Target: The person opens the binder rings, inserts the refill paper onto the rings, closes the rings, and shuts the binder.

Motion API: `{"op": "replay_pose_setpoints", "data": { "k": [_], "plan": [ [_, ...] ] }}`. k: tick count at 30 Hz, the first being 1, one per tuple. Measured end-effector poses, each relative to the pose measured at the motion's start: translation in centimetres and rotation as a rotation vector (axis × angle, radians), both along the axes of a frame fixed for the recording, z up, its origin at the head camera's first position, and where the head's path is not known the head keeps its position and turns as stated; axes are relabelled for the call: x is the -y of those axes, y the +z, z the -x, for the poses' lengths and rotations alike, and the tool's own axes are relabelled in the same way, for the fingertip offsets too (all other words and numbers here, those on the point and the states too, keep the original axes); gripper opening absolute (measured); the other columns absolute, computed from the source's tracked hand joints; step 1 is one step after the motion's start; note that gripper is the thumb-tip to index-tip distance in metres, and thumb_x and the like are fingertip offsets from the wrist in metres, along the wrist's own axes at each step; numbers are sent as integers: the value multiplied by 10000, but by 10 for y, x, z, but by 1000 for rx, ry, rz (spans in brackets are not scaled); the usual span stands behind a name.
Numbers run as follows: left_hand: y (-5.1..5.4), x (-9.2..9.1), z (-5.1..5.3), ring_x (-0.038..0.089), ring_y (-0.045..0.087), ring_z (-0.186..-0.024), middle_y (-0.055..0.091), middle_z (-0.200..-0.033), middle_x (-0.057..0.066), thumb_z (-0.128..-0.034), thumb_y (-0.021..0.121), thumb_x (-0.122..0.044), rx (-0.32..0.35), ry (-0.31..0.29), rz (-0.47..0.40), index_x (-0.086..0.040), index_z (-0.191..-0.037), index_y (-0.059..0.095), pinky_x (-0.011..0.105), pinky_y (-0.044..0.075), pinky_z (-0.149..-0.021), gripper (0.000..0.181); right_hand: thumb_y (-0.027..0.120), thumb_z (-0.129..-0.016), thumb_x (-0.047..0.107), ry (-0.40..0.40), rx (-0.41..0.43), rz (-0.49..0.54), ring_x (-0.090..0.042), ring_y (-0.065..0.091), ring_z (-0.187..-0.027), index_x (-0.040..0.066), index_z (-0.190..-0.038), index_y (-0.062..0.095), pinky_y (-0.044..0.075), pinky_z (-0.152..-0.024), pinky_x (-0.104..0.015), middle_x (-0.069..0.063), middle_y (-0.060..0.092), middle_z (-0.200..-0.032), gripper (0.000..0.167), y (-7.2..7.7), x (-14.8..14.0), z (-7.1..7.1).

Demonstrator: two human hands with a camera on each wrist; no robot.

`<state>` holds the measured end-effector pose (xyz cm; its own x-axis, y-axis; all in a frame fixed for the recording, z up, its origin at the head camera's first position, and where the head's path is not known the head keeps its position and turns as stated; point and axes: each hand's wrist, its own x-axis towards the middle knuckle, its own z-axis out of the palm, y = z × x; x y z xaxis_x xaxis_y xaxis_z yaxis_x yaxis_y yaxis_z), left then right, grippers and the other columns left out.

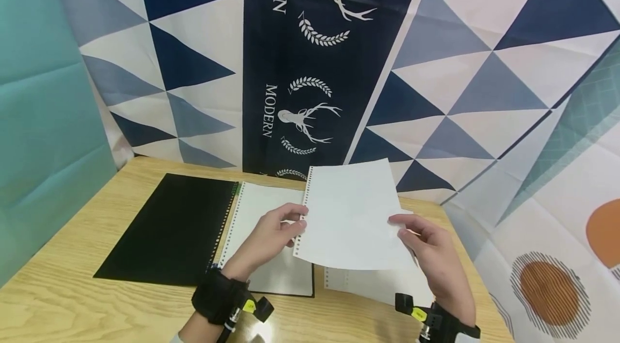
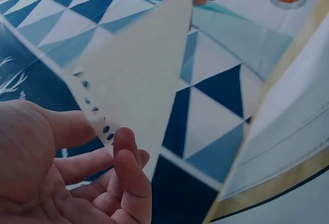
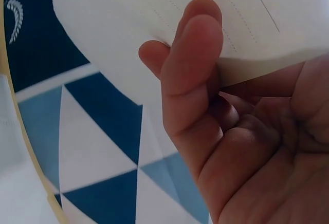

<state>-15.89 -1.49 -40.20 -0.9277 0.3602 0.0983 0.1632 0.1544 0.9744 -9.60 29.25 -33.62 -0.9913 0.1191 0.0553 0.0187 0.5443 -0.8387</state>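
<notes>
A white loose-leaf sheet (image 1: 351, 214) with punched holes down its left edge is held up over the table. My left hand (image 1: 276, 232) pinches that holed edge between thumb and fingers; the left wrist view shows the holes beside the fingertips (image 2: 126, 142). On the opposite edge, my right hand (image 1: 431, 249) pinches the paper too, with faint dotted lines visible on it in the right wrist view. Below and left lies an open ring binder, its black cover (image 1: 169, 230) to the left and white punched pages (image 1: 263, 273) on the right side.
More punched white paper (image 1: 382, 284) lies on the wooden table (image 1: 58, 294), partly under the raised sheet. Patterned cloth (image 1: 194, 52) hangs behind the table, and a teal cloth (image 1: 48, 90) hangs at the left. Each wrist wears a black strap with a small camera.
</notes>
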Motion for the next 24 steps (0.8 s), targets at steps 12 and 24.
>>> {"op": "replay_pose_setpoints", "data": {
  "k": [12,24],
  "plan": [
    [30,39,-3,160,655,-852,678,-1254,60,-965,683,-139,-107,143,171,-184,-1331,644,307,538,-765,370,755,-921,229,125,48,-11,-241,613,-1092,135,-1434,568,525,-809,-229,-81,433,-1572,554,11,35,1],
    [41,56,-14,194,614,-897,707,-1108,67,-995,628,-138,-238,228,311,-147,-1294,654,325,518,-784,301,722,-941,137,240,-29,17,-317,611,-1259,165,-1436,553,549,-876,-222,-100,501,-1511,524,7,48,2]
  ]
}}
